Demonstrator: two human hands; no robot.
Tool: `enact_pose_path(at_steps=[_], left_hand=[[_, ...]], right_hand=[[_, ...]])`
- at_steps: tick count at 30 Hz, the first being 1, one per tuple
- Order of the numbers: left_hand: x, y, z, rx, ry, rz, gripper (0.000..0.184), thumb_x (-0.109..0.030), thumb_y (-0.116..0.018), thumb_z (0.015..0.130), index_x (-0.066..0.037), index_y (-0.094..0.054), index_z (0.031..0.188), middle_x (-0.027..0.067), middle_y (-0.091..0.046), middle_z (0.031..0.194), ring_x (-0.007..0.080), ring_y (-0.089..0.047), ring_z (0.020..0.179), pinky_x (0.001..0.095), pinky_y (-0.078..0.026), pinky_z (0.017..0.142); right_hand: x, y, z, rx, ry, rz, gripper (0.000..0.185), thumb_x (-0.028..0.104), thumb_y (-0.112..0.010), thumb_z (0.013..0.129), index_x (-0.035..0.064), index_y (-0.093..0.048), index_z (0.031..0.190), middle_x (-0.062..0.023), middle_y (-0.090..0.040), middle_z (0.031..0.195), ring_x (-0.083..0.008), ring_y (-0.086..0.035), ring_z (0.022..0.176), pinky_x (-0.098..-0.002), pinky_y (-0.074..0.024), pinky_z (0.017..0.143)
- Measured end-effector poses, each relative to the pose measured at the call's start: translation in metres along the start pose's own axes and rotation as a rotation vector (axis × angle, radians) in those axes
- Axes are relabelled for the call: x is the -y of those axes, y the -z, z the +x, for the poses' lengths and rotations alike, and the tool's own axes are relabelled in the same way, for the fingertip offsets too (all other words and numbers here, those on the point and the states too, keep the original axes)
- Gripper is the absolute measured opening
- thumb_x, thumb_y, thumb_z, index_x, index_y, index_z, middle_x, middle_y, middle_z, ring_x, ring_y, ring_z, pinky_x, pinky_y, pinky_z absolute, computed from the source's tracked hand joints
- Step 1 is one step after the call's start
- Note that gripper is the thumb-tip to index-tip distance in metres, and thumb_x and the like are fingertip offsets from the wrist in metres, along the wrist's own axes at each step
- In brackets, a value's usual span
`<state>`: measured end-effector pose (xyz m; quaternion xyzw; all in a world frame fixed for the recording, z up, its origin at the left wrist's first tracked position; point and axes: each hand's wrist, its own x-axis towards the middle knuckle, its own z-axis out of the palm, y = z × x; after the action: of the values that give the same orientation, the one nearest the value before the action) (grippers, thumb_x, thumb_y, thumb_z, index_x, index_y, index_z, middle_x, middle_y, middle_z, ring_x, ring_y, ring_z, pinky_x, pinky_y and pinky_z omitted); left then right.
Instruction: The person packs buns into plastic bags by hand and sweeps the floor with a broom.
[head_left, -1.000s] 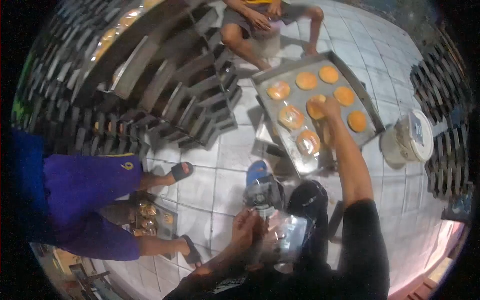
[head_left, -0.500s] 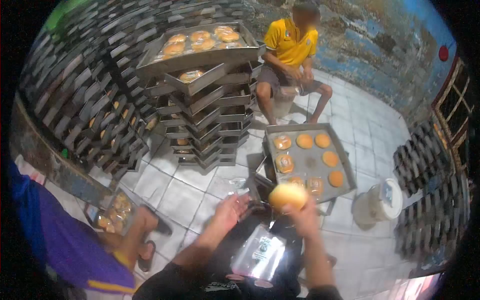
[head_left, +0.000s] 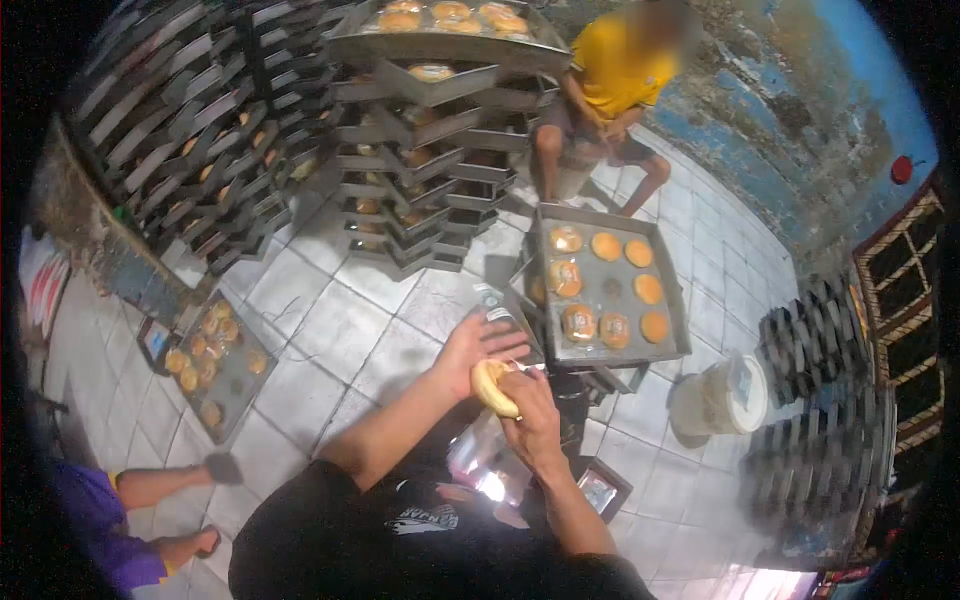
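My right hand (head_left: 533,412) grips a round golden bun (head_left: 494,388), tilted on edge in front of my lap. Close against the bun's upper left is my left hand (head_left: 480,350), its fingers stretched out and spread. Clear plastic bags (head_left: 485,455) lie on my lap below the bun, partly covered by my right hand. Just ahead, a metal tray (head_left: 618,345) carries several buns, some in printed clear wrappers and others bare. A piece of clear printed plastic (head_left: 495,305) shows beyond my left fingertips.
A tall stack of metal trays (head_left: 415,200) stands ahead, with wrapped buns on top. A person in a yellow shirt (head_left: 615,75) sits beyond the tray. A lidded bucket (head_left: 715,395) stands right. Another bun tray (head_left: 240,400) lies left, near a person's legs (head_left: 165,490).
My right hand has brought the bun left and closer to my left hand, whose fingers have spread beside it. The view has shifted; the person at left appears farther away.
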<state>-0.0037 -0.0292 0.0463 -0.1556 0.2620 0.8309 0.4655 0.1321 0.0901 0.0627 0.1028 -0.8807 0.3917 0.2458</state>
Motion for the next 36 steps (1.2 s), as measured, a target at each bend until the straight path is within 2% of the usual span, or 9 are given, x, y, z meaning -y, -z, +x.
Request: enact_pose_path(at_steps=[10,12,16,18,22,26,30,34,36], left_hand=[[0.019,0.031,0.012,0.216,0.103,-0.171,0.038,-0.038,-0.053,0.101,-0.01,-0.064,0.123,0.0086,-0.069,0.121,0.0233,-0.066,0.108,0.0422,-0.05,0.102],[0.049,0.014,-0.002,0.082,-0.218,-0.11,0.036,-0.033,-0.055,0.101,-0.01,-0.061,0.128,0.0082,-0.067,0.125,0.0229,-0.065,0.111,0.0405,-0.051,0.101],[0.064,0.028,-0.003,0.228,-0.351,0.095,0.04,-0.037,-0.052,0.104,-0.011,-0.056,0.134,0.0069,-0.064,0.129,0.022,-0.064,0.115,0.039,-0.052,0.099],[0.027,0.024,0.01,0.35,-0.246,-0.23,0.041,-0.036,-0.053,0.103,-0.008,-0.055,0.133,0.0091,-0.066,0.123,0.024,-0.065,0.111,0.0395,-0.052,0.098],[0.069,-0.008,0.014,0.012,-0.402,-0.043,0.038,-0.031,-0.056,0.1,-0.008,-0.055,0.131,0.0095,-0.067,0.117,0.0233,-0.065,0.108,0.0376,-0.054,0.095],[0.045,-0.007,0.022,0.068,-0.429,-0.143,0.041,-0.034,-0.056,0.099,-0.006,-0.055,0.13,0.0095,-0.065,0.12,0.0218,-0.065,0.107,0.0364,-0.056,0.089],[0.018,-0.012,0.024,0.063,-0.181,-0.256,0.072,-0.066,-0.037,0.101,-0.007,-0.05,0.141,0.0149,-0.057,0.138,0.0309,-0.058,0.123,0.0518,-0.054,0.096],[0.029,0.016,0.049,0.195,-0.173,-0.173,0.076,-0.067,-0.026,0.103,-0.006,-0.049,0.142,0.0169,-0.056,0.14,0.0333,-0.056,0.126,0.0556,-0.048,0.104],[0.012,0.026,0.045,0.161,-0.294,-0.114,0.072,-0.064,-0.025,0.105,-0.008,-0.05,0.141,0.0167,-0.055,0.141,0.0331,-0.055,0.128,0.0555,-0.046,0.106]], right_hand=[[0.007,-0.005,0.01,0.285,-0.047,-0.251,0.054,0.003,-0.066,0.08,0.0043,-0.056,0.132,-0.0188,-0.058,0.137,-0.0329,-0.049,0.138,-0.0636,-0.0253,0.117],[-0.014,-0.017,0.009,0.233,-0.048,-0.372,0.051,0.001,-0.06,0.084,0.0039,-0.055,0.135,-0.0197,-0.057,0.138,-0.034,-0.047,0.139,-0.0645,-0.0229,0.117],[-0.008,0.0,0.017,0.176,-0.04,-0.443,0.051,0.001,-0.056,0.086,0.0039,-0.054,0.137,-0.0187,-0.057,0.138,-0.0368,-0.046,0.139,-0.0646,-0.0216,0.118],[-0.006,-0.002,0.018,0.207,-0.071,-0.415,0.051,0.003,-0.057,0.087,0.0043,-0.054,0.137,-0.0173,-0.057,0.138,-0.0363,-0.045,0.139,-0.0645,-0.0225,0.117],[-0.045,-0.009,0.016,0.294,-0.08,-0.456,0.046,0.006,-0.06,0.087,0.0041,-0.054,0.133,-0.0167,-0.059,0.134,-0.0371,-0.054,0.128,-0.0661,-0.0246,0.115],[-0.001,0.013,0.051,0.202,-0.04,-0.265,0.033,0.005,-0.065,0.089,0.0034,-0.06,0.121,-0.016,-0.064,0.124,-0.0366,-0.062,0.114,-0.0552,-0.0357,0.112],[0.011,0.012,0.04,0.182,-0.082,-0.038,0.012,0.005,-0.073,0.087,0.0034,-0.064,0.095,-0.0101,-0.07,0.105,-0.0271,-0.067,0.096,-0.0378,-0.0493,0.086],[0.022,0.015,0.024,0.358,-0.401,0.473,0.025,0.005,-0.075,0.088,0.0036,-0.051,0.082,-0.005,-0.064,0.088,-0.0165,-0.059,0.079,-0.0297,-0.0467,0.071],[0.044,0.038,0.017,0.887,-0.021,1.322,0.024,0.003,-0.073,0.089,0.0056,-0.052,0.08,-0.0062,-0.063,0.085,-0.0163,-0.059,0.072,-0.0288,-0.0473,0.069]])
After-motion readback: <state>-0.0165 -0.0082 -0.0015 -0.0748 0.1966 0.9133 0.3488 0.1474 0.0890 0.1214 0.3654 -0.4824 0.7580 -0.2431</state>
